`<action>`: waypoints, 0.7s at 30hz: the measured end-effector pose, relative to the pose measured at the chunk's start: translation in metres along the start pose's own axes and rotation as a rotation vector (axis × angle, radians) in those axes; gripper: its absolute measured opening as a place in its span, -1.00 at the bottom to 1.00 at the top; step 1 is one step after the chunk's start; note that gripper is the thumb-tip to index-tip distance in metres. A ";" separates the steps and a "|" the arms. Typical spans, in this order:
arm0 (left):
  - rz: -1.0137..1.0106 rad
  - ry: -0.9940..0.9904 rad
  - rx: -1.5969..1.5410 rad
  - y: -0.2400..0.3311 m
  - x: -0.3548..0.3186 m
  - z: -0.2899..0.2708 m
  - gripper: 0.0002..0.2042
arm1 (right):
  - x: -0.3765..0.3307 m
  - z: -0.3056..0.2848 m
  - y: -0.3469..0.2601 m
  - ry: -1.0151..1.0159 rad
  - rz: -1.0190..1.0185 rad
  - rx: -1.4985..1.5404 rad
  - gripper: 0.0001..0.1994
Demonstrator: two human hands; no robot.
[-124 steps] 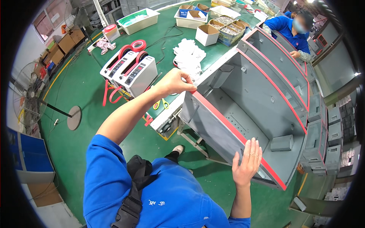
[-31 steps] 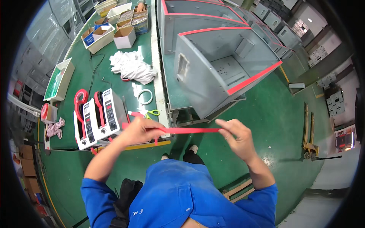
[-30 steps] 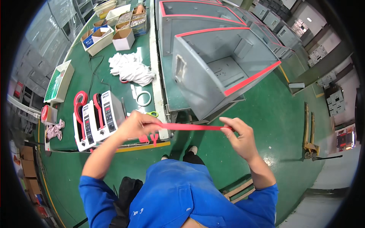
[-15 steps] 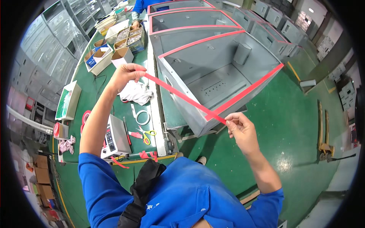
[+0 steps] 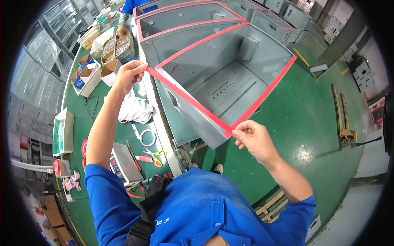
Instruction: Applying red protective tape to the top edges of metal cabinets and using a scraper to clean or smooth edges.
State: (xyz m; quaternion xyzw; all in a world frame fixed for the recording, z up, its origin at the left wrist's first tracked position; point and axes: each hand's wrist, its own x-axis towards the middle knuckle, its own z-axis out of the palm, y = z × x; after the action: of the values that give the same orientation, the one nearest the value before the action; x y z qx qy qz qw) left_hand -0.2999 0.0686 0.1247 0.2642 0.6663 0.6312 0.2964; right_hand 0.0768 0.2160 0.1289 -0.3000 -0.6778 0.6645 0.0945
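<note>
A strip of red tape (image 5: pixel 186 97) is stretched taut between my two hands along the near-left rim of an open grey metal box (image 5: pixel 207 63). My left hand (image 5: pixel 130 74) pinches the strip's far end, just off the box's far-left corner. At the nearest corner, my right hand (image 5: pixel 255 141) grips the other end between thumb and fingers. Red tape also lines the box's far-left rim (image 5: pixel 201 45) and right rim (image 5: pixel 266 92). Whether the held strip touches the rim along its whole length, I cannot tell.
On the green bench at left are yellow-handled scissors (image 5: pixel 156 156), a roll of white tape (image 5: pixel 147 137), a white cloth (image 5: pixel 135 108), a grey device (image 5: pixel 126 164) and parts bins (image 5: pixel 119 48). More grey boxes (image 5: pixel 188 25) stand behind. A co-worker's hand (image 5: pixel 123 30) reaches into the bins.
The strip has come down from above the box to its near-left rim. My right hand has moved slightly left, to the near corner. The view has shifted a little.
</note>
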 end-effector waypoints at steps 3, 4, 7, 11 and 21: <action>-0.032 0.058 -0.003 -0.004 0.010 0.002 -0.86 | 0.001 0.005 -0.007 -0.013 0.047 -0.031 -0.86; -0.040 0.072 0.013 -0.003 0.012 0.002 -0.86 | 0.002 0.006 -0.009 -0.005 0.060 -0.071 -0.86; -0.058 0.064 0.042 -0.004 0.017 0.001 -0.87 | 0.004 0.007 -0.011 0.012 0.085 -0.162 -0.84; -0.007 0.044 0.079 -0.009 0.025 0.003 -0.88 | 0.007 0.008 -0.011 0.020 0.099 -0.243 -0.83; 0.040 0.013 0.108 -0.016 0.033 0.012 -0.90 | 0.017 0.001 -0.005 -0.020 0.073 -0.340 -0.84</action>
State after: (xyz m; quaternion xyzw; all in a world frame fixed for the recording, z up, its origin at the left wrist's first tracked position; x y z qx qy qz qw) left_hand -0.3140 0.0998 0.1065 0.2889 0.6960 0.6016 0.2648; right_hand 0.0611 0.2244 0.1289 -0.3293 -0.7701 0.5463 0.0113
